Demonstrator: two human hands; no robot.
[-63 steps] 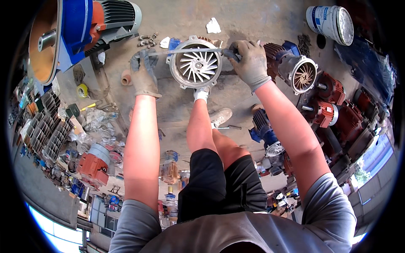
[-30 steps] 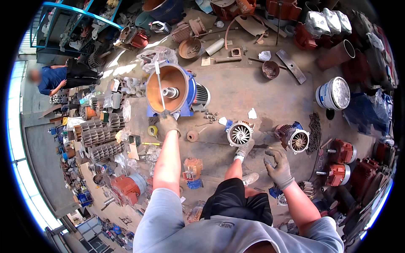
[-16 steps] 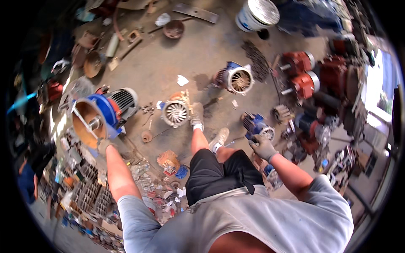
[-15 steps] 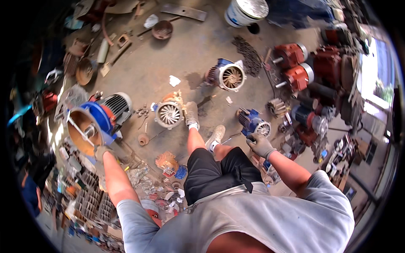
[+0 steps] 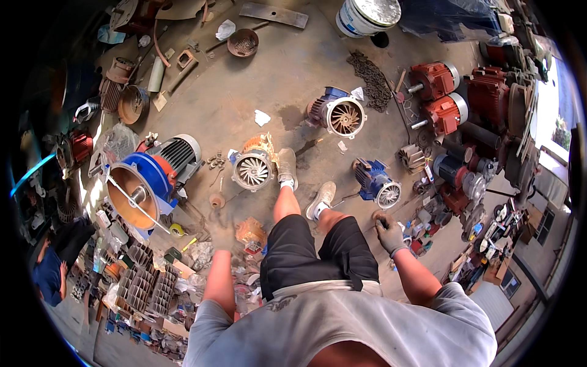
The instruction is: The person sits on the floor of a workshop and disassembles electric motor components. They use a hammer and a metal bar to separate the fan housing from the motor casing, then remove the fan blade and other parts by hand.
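My left hand [image 5: 222, 232], in a pale work glove, hangs above the littered floor between the big blue-and-grey motor [image 5: 147, 177] and my left leg. Motion smears its fingers. A light bar lies across that motor's open, tan-coloured round housing. My right hand [image 5: 389, 235], in a grey glove with dark stains, is at my right side with its fingers curled in; what they hold, if anything, is hidden. Just beyond it stands a small blue motor [image 5: 374, 182] with a finned wheel. By my left shoe is an orange motor [image 5: 253, 168] with a pale finned wheel.
Another finned motor [image 5: 338, 113] stands ahead, near a heap of chain [image 5: 370, 79]. Red motors [image 5: 441, 113] line the right side. A white bucket [image 5: 367, 17] and a rusty bowl [image 5: 243, 43] are farther off. Metal racks [image 5: 143, 281] and scrap lie left; a person [image 5: 50, 272] is behind them.
My left hand has left the big motor's housing rim and swung right, toward my leg. My right hand has drawn back from the small blue motor toward my body. The view has shifted slightly.
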